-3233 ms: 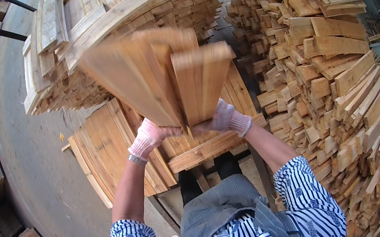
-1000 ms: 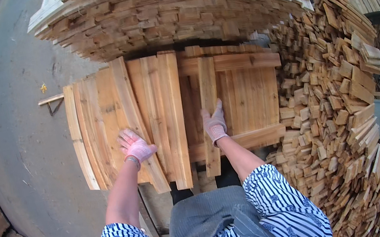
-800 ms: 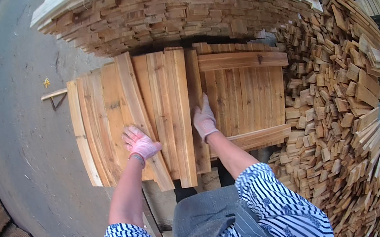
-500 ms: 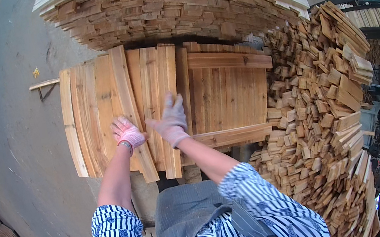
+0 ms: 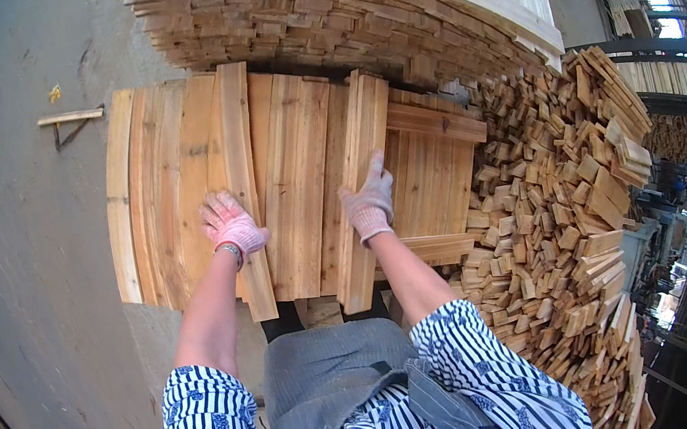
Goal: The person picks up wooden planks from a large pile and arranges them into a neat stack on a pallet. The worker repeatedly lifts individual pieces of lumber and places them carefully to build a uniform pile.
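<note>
Atop the plank layer (image 5: 164,163), now guiding a loose board (image 5: 364,111) farther right under the spread right hand (image 5: 369,198), hiding more of the upper crosspiece (image 5: 437,123); resting the left hand (image 5: 232,224), loosely splayed, across a narrow strip (image 5: 236,132).

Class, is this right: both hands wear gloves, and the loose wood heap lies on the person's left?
The side is wrong: the head view shows the loose wood heap on the person's right. The left hand and right hand are indeed gloved.
</note>
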The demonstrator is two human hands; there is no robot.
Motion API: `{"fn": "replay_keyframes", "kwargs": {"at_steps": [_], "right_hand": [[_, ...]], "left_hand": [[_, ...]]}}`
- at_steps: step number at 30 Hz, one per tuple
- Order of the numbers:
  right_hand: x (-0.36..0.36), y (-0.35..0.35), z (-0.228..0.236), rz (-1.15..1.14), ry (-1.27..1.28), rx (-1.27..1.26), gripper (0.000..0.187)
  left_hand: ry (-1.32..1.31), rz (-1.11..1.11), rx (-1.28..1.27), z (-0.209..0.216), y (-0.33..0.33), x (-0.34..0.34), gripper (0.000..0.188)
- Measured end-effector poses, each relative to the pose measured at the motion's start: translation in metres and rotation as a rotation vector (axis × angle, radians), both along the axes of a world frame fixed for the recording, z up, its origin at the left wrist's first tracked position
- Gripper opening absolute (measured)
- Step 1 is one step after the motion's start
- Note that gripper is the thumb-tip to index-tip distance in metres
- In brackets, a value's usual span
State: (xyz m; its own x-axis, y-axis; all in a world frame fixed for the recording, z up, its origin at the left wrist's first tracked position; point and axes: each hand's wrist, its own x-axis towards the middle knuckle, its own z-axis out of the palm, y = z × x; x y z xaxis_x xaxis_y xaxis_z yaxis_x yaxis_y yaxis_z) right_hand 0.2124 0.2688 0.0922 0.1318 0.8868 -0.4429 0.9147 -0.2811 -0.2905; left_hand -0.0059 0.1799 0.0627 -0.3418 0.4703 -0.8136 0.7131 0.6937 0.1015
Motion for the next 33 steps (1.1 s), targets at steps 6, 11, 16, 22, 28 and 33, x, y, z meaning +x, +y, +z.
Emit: {"fn": "replay_keyframes", "kwargs": {"at_steps": [6, 11, 16, 22, 28, 33], "right_hand": [[-0.049, 0.006, -0.012, -0.007, -0.187, -0.164, 0.103], [0.007, 0.013, -0.008, -0.001, 0.067, -0.114, 0.109], [0.066, 0.035, -0.052, 0.04, 0.01, 0.063, 0.088], [0.059, 0.042, -0.044, 0.132, 0.192, -0.393, 0.095], [0.072, 0.012, 0.041, 0.114, 0.26, -0.014, 0.079], [0.157, -0.126, 0.075, 0.213, 0.446, -0.294, 0.068]], "left_hand": [[0.017, -0.045, -0.068, 0.007, 0.01, 0.003, 0.126], [0.023, -0.009, -0.044, 0.006, 0.005, -0.005, 0.127], [0.05, -0.037, -0.066, 0.01, 0.008, -0.001, 0.123], [0.165, -0.149, 0.04, -0.018, -0.003, 0.001, 0.117], [0.154, -0.057, -0.067, -0.013, 0.005, 0.006, 0.141], [-0.013, -0.033, 0.092, -0.054, -0.001, -0.029, 0.124]]}}
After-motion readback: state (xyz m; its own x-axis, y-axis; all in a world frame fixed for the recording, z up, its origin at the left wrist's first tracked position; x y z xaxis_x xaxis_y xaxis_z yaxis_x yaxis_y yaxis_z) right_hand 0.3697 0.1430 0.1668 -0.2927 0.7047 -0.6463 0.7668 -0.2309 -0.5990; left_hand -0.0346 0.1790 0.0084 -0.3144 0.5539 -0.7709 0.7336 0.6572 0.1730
